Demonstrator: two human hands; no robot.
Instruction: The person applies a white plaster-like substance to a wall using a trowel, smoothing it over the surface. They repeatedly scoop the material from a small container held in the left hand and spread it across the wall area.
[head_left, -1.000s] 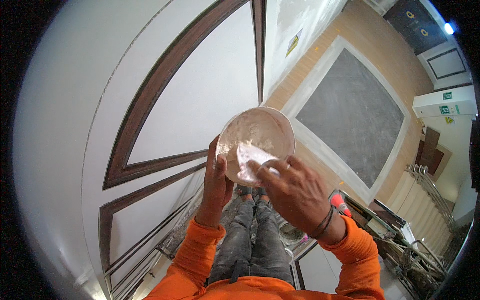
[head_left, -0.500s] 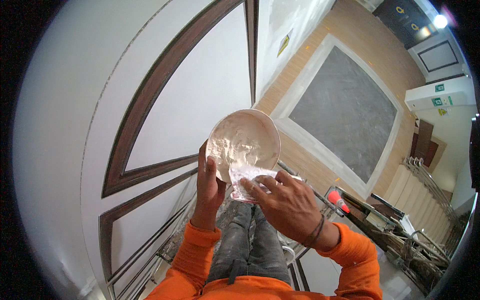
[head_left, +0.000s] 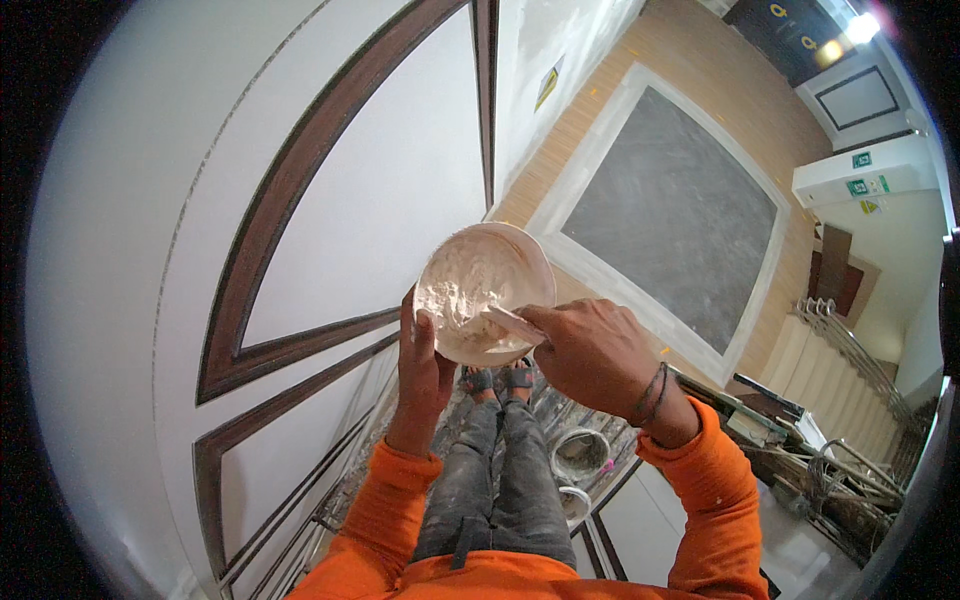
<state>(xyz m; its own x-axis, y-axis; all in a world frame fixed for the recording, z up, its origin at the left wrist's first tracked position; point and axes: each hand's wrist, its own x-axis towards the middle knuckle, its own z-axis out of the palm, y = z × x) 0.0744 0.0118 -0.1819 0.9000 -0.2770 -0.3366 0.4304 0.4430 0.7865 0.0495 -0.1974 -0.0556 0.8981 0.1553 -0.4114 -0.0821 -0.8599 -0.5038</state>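
Head: scraper aslant, up-leftward

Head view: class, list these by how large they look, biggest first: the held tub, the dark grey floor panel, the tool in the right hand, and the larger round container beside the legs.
1. Dark grey floor panel
2. Held tub
3. Larger round container
4. Tool, judged by its visible part; the right hand hides some

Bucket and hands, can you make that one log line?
left hand: holds bucket | right hand: holds scraper | bucket: pale paste inside
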